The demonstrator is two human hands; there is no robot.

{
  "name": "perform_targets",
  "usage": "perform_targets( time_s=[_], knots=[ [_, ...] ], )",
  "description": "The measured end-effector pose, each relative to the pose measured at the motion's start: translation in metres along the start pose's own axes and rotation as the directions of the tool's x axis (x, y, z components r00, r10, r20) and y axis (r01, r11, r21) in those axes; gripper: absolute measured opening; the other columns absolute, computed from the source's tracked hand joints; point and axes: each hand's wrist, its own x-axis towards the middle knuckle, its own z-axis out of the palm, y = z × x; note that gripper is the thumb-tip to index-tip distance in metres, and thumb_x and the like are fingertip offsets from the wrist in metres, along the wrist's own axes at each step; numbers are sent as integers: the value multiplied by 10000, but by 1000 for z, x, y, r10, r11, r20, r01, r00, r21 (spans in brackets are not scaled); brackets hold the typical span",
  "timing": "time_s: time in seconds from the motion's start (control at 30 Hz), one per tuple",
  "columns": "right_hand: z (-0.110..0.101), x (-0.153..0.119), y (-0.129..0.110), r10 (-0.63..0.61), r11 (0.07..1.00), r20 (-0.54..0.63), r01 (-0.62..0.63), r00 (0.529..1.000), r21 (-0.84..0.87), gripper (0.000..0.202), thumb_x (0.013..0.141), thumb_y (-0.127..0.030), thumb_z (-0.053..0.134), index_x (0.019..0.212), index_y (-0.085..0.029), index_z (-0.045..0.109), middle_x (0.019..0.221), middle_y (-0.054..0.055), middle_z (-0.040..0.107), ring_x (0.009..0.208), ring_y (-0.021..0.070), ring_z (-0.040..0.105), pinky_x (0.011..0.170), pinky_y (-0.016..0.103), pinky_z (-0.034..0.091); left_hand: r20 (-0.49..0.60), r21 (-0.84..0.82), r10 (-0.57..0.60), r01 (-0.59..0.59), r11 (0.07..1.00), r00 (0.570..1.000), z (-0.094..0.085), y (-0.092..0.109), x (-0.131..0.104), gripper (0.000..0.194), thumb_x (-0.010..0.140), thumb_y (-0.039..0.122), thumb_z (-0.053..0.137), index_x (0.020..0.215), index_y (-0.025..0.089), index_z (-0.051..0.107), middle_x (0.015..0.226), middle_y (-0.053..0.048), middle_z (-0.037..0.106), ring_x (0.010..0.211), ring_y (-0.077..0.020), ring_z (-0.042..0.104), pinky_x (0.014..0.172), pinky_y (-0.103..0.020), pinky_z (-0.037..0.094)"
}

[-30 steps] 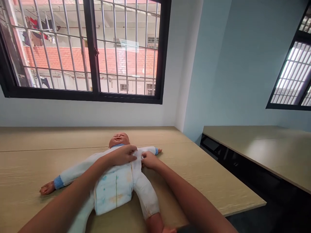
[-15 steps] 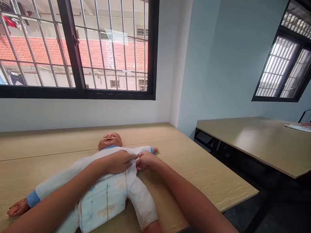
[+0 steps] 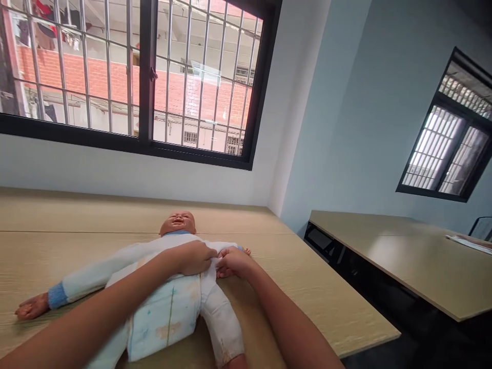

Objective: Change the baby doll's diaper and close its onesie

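Observation:
A baby doll point(image 3: 226, 308) lies on its back on the wooden table point(image 3: 307, 287), its head toward the window wall and its arms spread. It wears white clothing with blue cuffs, and a printed diaper point(image 3: 159, 320) covers its hips. At the right side of the doll's waist, my left hand point(image 3: 196, 258) is closed, its fingers pinching the white edge of the diaper. Just beside it, my right hand point(image 3: 233, 262) is also closed in a pinch on the same white edge. My fingers partly hide what lies between them.
A second table point(image 3: 403, 251) stands to the right across a gap, with papers point(image 3: 471, 243) near its far right end. Behind the doll, a barred window point(image 3: 200, 87) is set in the wall. The near table's right edge slants past my right forearm.
The camera view has tilted. Both hands stay pinched at the doll's waist with only a slight shift, and the doll lies as before.

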Motion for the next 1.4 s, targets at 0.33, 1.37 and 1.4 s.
perform_targets(
  time_s=[0.33, 1.37, 1.4],
  knots=[
    [-15, -11, -5, 33, 998, 69, -29, 997, -58, 147, 848, -73, 588, 719, -144, 574, 662, 30, 693, 554, 85, 650, 564, 161, 532, -90, -54, -129, 124, 991, 988, 5, -3, 2, 207, 870, 213, 444, 780, 197, 630, 769, -73, 695, 667, -200, 586, 603, -294, 349],
    [-14, -4, 3, -21, 992, 111, 7, 994, 124, 184, 790, -139, 703, 738, -149, 527, 693, 53, 714, 558, 107, 661, 580, 198, 537, -352, 325, -66, 188, 927, 934, -1, 24, -13, 269, 795, 412, 731, 891, 164, 767, 1139, -169, 660, 1141, -354, 515, 1035, -518, 321],
    [-13, -4, 2, -28, 992, 118, 13, 993, 123, 169, 786, -143, 705, 745, -146, 541, 693, 51, 713, 556, 102, 657, 580, 193, 536, -370, 337, -36, 170, 926, 928, 0, 25, -13, 278, 790, 399, 741, 939, 165, 758, 1188, -173, 637, 1167, -358, 500, 1032, -509, 325]
  ],
)
